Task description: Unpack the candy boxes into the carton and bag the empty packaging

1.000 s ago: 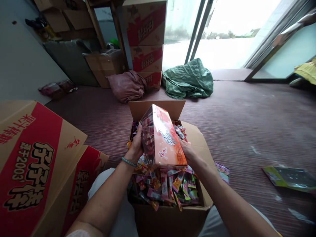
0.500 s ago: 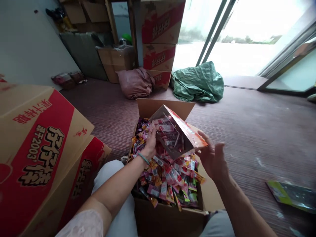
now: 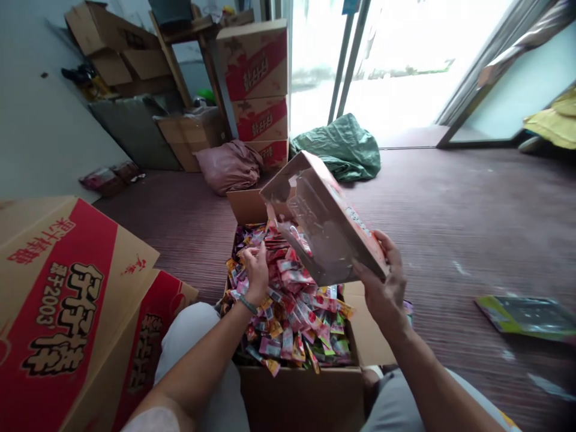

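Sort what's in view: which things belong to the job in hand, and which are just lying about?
In use: printed box held by the right hand; wrapped candies; open carton holding them.
Lying about: green sack; maroon sack; stacked cartons; flat package.

I have the left forearm [image 3: 204, 360] slanting in from the near left, its wrist roughly straight. At its end the left hand [image 3: 256, 275] is unclasped, fingers loosely bent, the thumb to their right. From the near right my right forearm [image 3: 427, 366] angles toward the far left. I have the right hand [image 3: 387, 291] clasped, thumb on the left, fingers hooked round the far side, well apart from the other.
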{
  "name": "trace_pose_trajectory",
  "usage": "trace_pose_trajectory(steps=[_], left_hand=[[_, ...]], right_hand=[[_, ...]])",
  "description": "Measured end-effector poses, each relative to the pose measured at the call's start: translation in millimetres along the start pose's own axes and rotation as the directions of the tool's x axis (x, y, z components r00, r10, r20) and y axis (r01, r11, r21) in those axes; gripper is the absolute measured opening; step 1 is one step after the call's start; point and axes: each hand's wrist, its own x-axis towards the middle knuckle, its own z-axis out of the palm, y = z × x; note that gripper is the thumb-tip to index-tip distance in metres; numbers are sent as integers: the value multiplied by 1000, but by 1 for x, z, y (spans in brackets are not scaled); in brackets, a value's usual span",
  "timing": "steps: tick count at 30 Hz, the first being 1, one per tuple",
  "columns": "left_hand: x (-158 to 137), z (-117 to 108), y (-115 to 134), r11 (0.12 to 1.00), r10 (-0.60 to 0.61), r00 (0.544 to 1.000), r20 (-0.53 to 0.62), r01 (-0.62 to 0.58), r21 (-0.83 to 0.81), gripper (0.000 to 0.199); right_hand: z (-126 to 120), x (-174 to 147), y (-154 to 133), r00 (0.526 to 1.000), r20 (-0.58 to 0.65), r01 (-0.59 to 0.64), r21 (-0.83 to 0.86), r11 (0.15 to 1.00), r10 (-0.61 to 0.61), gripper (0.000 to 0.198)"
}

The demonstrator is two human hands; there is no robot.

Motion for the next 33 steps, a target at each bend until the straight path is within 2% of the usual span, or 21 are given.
trace_pose_trajectory(steps=[1, 2, 3, 4, 5, 6, 7, 8, 10, 12, 14, 17, 20, 22, 25, 26, 27, 30, 33], left_hand=[[-6, 1, -3, 961, 169, 985, -31, -158, 226, 62], [-12, 2, -7, 853, 329, 944, 32, -311, 420, 67], [-18, 4, -12, 701, 439, 882, 170, -455, 549, 73], [-22, 6, -18, 548, 477, 811, 338, -575, 607, 78], [-23, 9, -25, 425, 455, 750, 480, -657, 623, 82], [-21, 12, -32, 347, 397, 717, 572, -695, 630, 84], [-15, 15, -38, 313, 332, 722, 607, -691, 651, 86], [-7, 18, -43, 309, 272, 753, 599, -658, 687, 87], [17, 23, -50, 348, 191, 826, 530, -562, 750, 86], [45, 27, -51, 402, 169, 861, 480, -505, 764, 82], [73, 27, -49, 437, 186, 870, 456, -489, 755, 74], [108, 20, -42, 437, 201, 874, 442, -484, 758, 68], [124, 0, -36, 420, 179, 846, 502, -527, 739, 61], [119, -15, -32, 394, 172, 791, 587, -602, 695, 52], [89, -32, -28, 311, 140, 658, 739, -738, 598, 39], [76, -34, -26, 279, 131, 627, 768, -767, 578, 39], [63, -35, -23, 251, 134, 615, 777, -780, 574, 42], [25, -36, -14, 196, 202, 618, 760, -786, 587, 53], [0, -40, -10, 163, 238, 614, 753, -789, 592, 61]], right_hand=[[-2, 2, 0, 999, -20, -46, 65, 997, 47, 67], [-4, 5, -1, 993, -47, -99, 143, 985, 106, 63], [-6, 9, -2, 981, -78, -154, 227, 962, 175, 58], [-8, 13, -3, 963, -109, -204, 312, 928, 248, 53], [-10, 18, -5, 938, -144, -240, 390, 889, 316, 49], [-12, 22, -8, 910, -176, -262, 455, 851, 375, 44], [-15, 27, -10, 885, -198, -278, 503, 819, 422, 41], [-18, 31, -13, 868, -213, -281, 537, 796, 450, 37], [-25, 37, -18, 862, -227, -262, 566, 781, 453, 32], [-33, 42, -21, 876, -225, -237, 572, 785, 428, 28], [-40, 45, -22, 876, -237, -225, 568, 791, 419, 27], [-48, 49, -21, 851, -278, -232, 565, 792, 447, 29], [-53, 52, -20, 836, -301, -231, 565, 792, 458, 32], [-57, 53, -21, 829, -317, -224, 566, 793, 460, 31], [-62, 51, -23, 815, -328, -229, 575, 786, 477, 30], [-64, 50, -24, 815, -325, -228, 580, 782, 479, 30], [-66, 48, -24, 820, -319, -225, 583, 780, 475, 30], [-75, 44, -26, 844, -314, -195, 577, 793, 435, 27], [-84, 43, -25, 846, -334, -176, 561, 809, 415, 21]])
